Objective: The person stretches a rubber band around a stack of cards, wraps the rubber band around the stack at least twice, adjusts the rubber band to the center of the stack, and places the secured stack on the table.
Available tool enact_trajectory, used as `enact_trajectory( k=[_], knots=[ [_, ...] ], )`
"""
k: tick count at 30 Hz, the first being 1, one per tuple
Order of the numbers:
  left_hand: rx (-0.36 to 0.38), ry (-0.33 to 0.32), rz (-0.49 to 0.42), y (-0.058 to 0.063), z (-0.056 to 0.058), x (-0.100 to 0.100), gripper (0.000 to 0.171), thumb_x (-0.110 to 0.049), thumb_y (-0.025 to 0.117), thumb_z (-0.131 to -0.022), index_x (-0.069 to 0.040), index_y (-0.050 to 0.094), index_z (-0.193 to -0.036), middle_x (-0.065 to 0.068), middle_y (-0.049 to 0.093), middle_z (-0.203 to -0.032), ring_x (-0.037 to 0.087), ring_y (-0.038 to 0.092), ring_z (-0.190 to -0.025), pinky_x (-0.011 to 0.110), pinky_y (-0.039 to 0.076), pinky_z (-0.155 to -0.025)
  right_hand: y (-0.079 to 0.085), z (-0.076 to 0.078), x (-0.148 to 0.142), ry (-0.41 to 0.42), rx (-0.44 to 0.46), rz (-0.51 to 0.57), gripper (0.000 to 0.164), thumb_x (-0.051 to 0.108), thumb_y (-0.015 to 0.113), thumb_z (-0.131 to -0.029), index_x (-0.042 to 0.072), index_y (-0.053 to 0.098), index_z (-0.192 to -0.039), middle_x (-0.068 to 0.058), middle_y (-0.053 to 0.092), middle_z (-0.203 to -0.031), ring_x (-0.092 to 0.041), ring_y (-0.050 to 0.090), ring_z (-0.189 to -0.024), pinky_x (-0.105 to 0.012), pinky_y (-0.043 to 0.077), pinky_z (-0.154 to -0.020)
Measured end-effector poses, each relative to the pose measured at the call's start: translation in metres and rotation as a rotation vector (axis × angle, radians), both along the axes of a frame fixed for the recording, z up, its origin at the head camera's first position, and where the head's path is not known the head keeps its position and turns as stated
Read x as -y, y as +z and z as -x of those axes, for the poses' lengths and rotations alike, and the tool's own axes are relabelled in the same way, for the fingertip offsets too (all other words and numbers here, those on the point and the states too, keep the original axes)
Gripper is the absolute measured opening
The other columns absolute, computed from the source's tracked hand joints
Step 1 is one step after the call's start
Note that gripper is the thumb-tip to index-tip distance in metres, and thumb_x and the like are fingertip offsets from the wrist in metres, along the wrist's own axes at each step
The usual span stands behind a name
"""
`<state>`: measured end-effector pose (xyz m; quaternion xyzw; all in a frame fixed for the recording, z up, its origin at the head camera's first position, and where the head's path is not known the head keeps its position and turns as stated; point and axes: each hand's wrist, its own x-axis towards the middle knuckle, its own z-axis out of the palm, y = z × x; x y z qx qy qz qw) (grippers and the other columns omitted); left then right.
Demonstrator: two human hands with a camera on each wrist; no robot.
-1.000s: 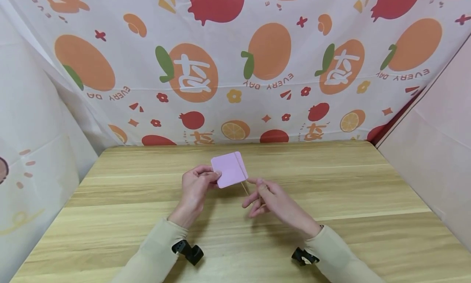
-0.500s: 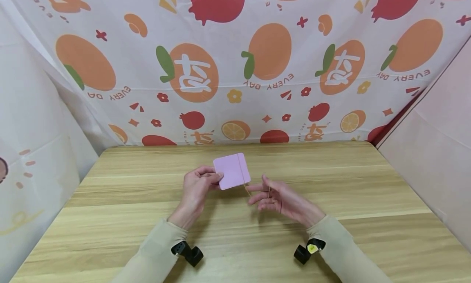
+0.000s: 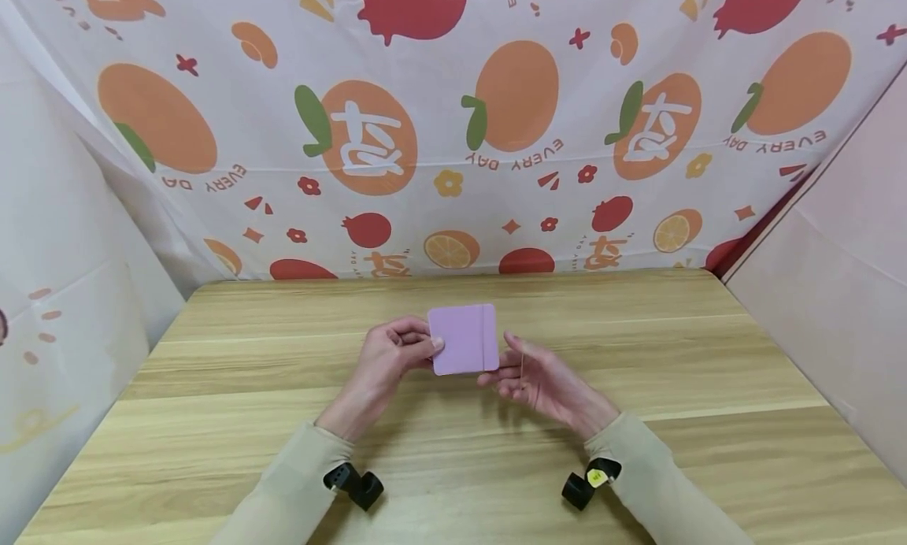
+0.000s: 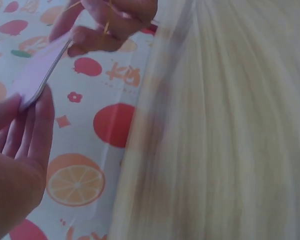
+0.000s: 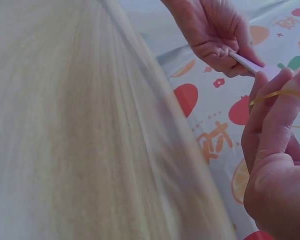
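Note:
A pink square card [image 3: 457, 340] with rounded corners is held above the table, its face towards the head camera. My left hand [image 3: 383, 364] pinches its left edge, thumb on the face and fingers behind. A thin yellow rubber band [image 5: 275, 94] loops across the fingers of my right hand [image 3: 556, 387]. One strand also runs down the card's face near its right edge. My right fingers lie loosely extended at the card's lower right corner, partly behind it, with the thumb apart from it. In the left wrist view, the card [image 4: 40, 70] shows its thin edge.
Both hands are over a wood-grain table [image 3: 283, 419]. Behind its far edge hangs a white curtain [image 3: 439, 143] with fruit prints. White fabric [image 3: 64, 238] stands at the left side and a pale panel [image 3: 843, 238] at the right.
The card has moved slightly right and nearer and turned more level. My right hand has turned palm up, its thumb lifting away, and its fingers have come to the card's lower right corner.

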<state>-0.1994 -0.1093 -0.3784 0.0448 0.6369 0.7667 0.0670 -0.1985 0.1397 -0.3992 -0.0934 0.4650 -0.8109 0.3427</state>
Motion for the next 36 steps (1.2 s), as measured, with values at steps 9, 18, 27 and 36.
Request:
enact_trajectory(
  k=[9,18,27,36],
  knots=[
    [-0.198,-0.114,0.235,0.003,0.003,0.010,0.013,0.002,0.072,-0.085,0.009,0.066,-0.094,0.013,0.069,-0.084,0.018,0.066,-0.073,0.032,0.058,-0.068,-0.001,0.002,0.002,0.056,-0.022,-0.004,0.067,0.045,0.043,-0.104,-0.009,0.036,-0.142,-0.022,0.067,-0.107,-0.016,0.068,-0.077,-0.020,0.056,-0.069],
    [-0.417,-0.128,0.513,0.008,0.003,0.017,0.007,-0.003,0.074,-0.085,-0.009,0.071,-0.085,0.003,0.068,-0.079,0.021,0.061,-0.071,0.034,0.055,-0.061,0.002,0.002,0.002,0.098,0.022,0.053,0.069,0.043,0.044,-0.104,-0.006,0.021,-0.148,-0.034,0.048,-0.130,-0.043,0.057,-0.115,-0.034,0.051,-0.094],
    [-0.523,-0.171,0.603,0.009,0.000,0.018,0.016,-0.001,0.072,-0.087,-0.017,0.072,-0.085,-0.004,0.069,-0.079,0.017,0.059,-0.068,0.027,0.047,-0.055,0.006,-0.002,0.007,0.082,0.050,0.036,0.072,0.044,0.048,-0.102,-0.001,0.016,-0.148,-0.038,0.035,-0.139,-0.042,0.058,-0.114,-0.036,0.051,-0.093],
    [-0.714,-0.221,0.679,0.008,-0.004,0.013,0.018,0.001,0.074,-0.086,-0.017,0.074,-0.087,-0.010,0.068,-0.083,0.009,0.058,-0.069,0.026,0.051,-0.058,0.003,-0.005,0.010,0.021,0.076,-0.049,0.067,0.043,0.053,-0.100,-0.003,0.028,-0.142,-0.033,0.040,-0.138,-0.042,0.054,-0.120,-0.039,0.047,-0.099]
  ],
)
